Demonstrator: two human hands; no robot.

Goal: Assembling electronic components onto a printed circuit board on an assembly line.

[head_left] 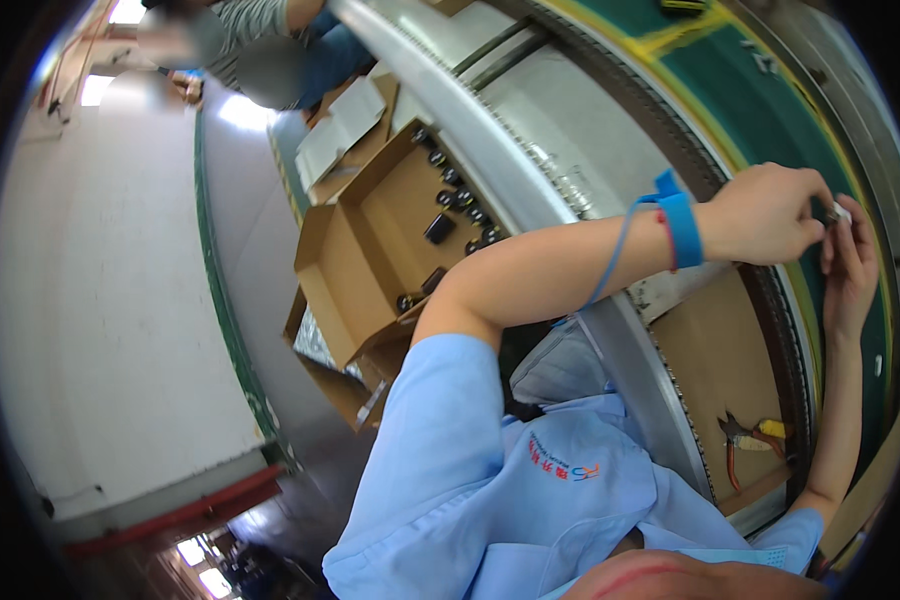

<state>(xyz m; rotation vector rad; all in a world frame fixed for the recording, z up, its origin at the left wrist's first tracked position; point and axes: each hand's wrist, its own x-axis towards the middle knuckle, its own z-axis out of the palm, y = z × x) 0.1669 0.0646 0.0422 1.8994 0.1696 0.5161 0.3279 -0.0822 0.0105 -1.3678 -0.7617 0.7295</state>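
At the right, over the green conveyor belt, both my hands meet on a small white piece with what looks like a metal bit. My left hand, wearing a blue wrist strap with a cord, reaches across from the left with its fingers pinched at the piece. From below comes my right hand, its fingertips closed on the white piece. The fingers cover much of it, so its exact kind is unclear.
Side cutters with orange handles lie by a yellow-handled tool on brown cardboard. Left of the metal rail, an open carton holds several black round parts. Small clear pieces lie beside the rail. Another person is at the far left.
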